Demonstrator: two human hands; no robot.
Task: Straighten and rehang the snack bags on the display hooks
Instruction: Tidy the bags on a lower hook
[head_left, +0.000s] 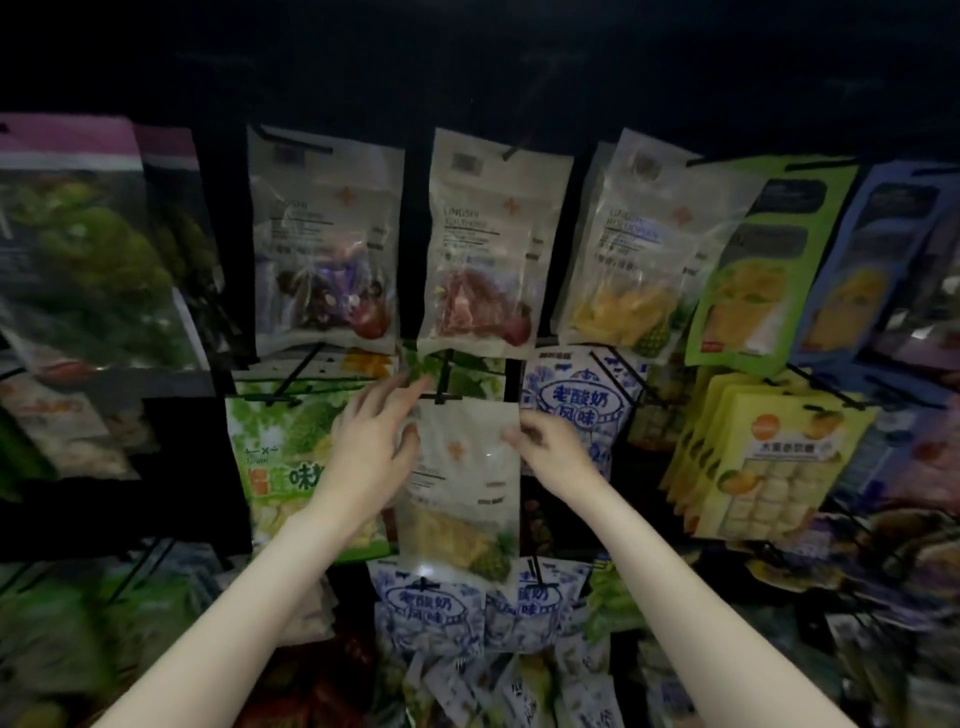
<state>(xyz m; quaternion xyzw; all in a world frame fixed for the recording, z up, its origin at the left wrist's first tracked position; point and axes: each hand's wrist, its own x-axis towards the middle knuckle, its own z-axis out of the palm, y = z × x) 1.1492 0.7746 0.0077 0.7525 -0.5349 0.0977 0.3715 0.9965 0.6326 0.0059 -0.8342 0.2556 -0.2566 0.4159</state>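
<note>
A clear-and-white pineapple snack bag (462, 488) hangs in the middle of the rack, its top at a black display hook (441, 397). My left hand (376, 441) holds its upper left edge, thumb on the front, fingers reaching up toward the hook. My right hand (553, 449) pinches the bag's upper right edge. The bag hangs upright, its bottom overlapping blue-and-white bags below.
Three similar white bags (480, 244) hang in the row above. A green bag (283, 457) hangs left, blue-and-white yoghurt bags (576, 400) right and below, yellow bags (769, 457) far right. Black hook prongs stick out toward me across the rack.
</note>
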